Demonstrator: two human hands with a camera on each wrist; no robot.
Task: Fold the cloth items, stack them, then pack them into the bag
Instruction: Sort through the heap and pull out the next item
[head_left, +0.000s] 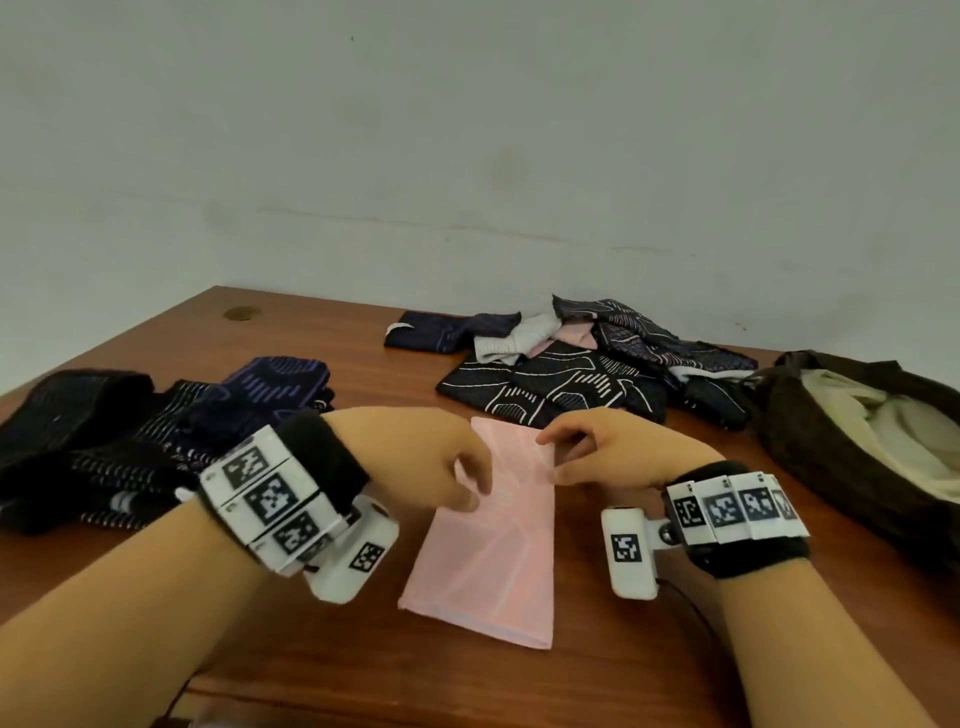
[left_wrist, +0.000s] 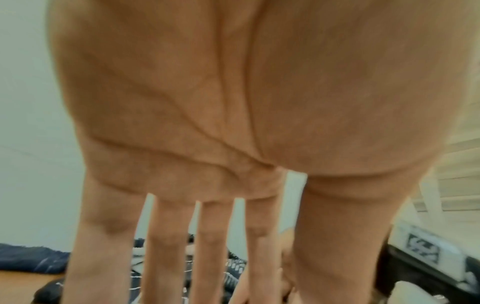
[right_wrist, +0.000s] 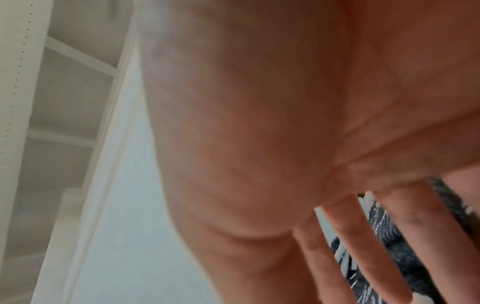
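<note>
Two hands on one pink cloth at the near middle of a brown wooden table.

The table (head_left: 322, 670) stands against a plain pale wall (head_left: 467, 130), with a small round brass-coloured fitting (head_left: 241, 313) near its far left corner. The left hand (head_left: 415, 452) pinches the pink cloth (head_left: 488, 551) at its left side with curled fingers; the right hand (head_left: 608, 447) pinches its far right edge between thumb and fingers. One heap of dark patterned cloths (head_left: 130, 426) lies along the left edge. A second, looser heap (head_left: 566, 364) of dark, white and pink pieces sits towards the far edge; how many pieces each heap holds cannot be counted. One dark bag (head_left: 810, 441) lies open at the right edge, pale fabric inside. White shelving (right_wrist: 70, 102) shows in the right wrist view.
</note>
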